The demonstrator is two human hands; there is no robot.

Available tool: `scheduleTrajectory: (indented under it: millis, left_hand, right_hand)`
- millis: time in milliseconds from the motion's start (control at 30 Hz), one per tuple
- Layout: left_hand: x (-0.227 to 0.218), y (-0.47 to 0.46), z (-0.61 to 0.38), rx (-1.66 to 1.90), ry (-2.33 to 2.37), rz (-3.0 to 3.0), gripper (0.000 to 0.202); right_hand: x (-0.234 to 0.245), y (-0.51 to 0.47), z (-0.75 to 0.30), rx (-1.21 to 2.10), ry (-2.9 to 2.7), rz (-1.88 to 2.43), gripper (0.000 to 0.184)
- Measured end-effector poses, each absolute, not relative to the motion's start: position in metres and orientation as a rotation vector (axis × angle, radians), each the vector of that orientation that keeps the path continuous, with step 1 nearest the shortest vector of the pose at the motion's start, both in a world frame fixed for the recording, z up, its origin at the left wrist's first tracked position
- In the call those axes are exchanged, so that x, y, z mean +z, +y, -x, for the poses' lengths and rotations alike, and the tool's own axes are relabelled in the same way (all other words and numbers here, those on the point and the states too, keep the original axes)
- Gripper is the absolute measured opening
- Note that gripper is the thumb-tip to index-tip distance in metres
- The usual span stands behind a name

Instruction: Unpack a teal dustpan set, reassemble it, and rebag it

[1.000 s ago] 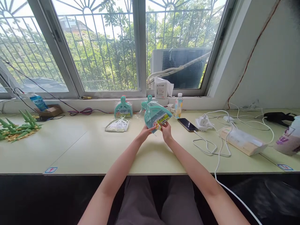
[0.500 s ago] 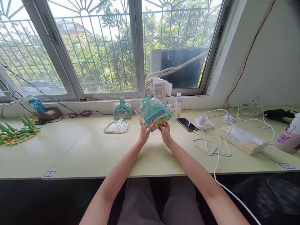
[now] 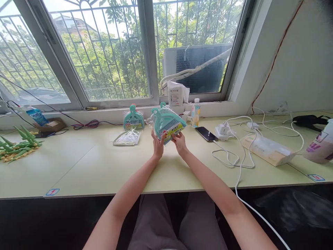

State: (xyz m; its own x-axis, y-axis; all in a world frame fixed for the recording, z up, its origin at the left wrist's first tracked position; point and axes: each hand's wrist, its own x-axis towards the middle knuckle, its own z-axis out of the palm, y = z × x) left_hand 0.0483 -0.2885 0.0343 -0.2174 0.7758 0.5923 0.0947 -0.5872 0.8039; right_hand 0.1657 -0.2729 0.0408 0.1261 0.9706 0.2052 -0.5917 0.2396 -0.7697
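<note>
Over the middle of the pale green worktop (image 3: 91,166): teal plastic-wrapped dustpan set (image 3: 166,123). Left of it, second teal dustpan set (image 3: 133,119) by the sill, clear crumpled wrapper (image 3: 127,138) just before it. Right: small plastic bottle (image 3: 195,114), then flat black phone (image 3: 206,133).

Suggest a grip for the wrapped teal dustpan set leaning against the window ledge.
Probably the loop handle, from above: the leaning set stands upright against the wall, handle up, wide edge on the table. A clear wrapper lies just in front, so a low frontal approach looks awkward. The left hand and right hand hold its twin set by the wide end.
</note>
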Motion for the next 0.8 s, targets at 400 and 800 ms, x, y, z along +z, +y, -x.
scheduleTrajectory:
  millis: [400, 800]
  left_hand:
    - [0.031, -0.292, -0.052, 1.860, 1.058, -1.777, 0.075]
    - [0.037, -0.310, -0.055, 1.798, 0.950, -1.781, 0.073]
  right_hand:
    - [0.045, -0.265, -0.181, 1.284, -0.714, 0.778, 0.019]
    - [0.053, -0.257, -0.207, 1.328, -0.792, 0.920, 0.052]
